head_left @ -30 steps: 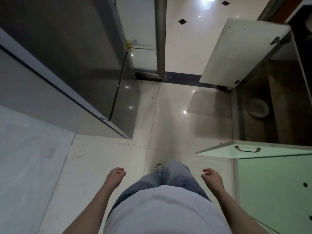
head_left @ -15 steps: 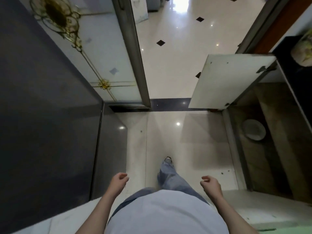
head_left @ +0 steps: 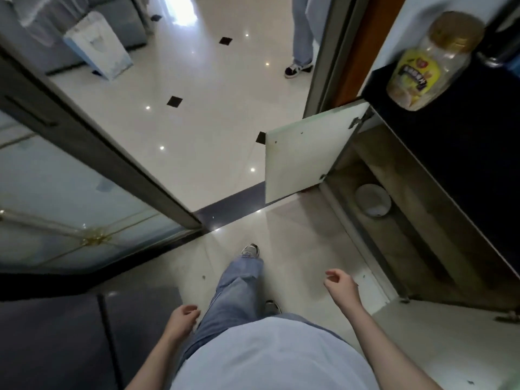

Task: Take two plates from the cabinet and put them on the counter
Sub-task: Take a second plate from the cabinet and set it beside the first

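A low cabinet (head_left: 416, 220) stands to my right with its white door (head_left: 304, 156) swung open over the floor. On its brown shelf lies a round white plate (head_left: 372, 203); whether it is one plate or a stack I cannot tell. The dark counter (head_left: 461, 153) runs above the cabinet. My right hand (head_left: 342, 285) hangs loosely curled and empty in front of the cabinet opening, well short of the plate. At my hip, my left hand (head_left: 183, 319) is also loosely curled and empty.
A clear jar with a yellow label (head_left: 425, 68) stands on the counter's far end. A glass sliding door (head_left: 84, 192) with a dark frame is on my left. Another person's legs (head_left: 302, 38) stand beyond the doorway. A dark unit (head_left: 70, 339) sits at lower left.
I have stepped forward along the floor, and the view has tilted up. The open cabinet and plate are now closer on my right. My right hand has lifted a little.
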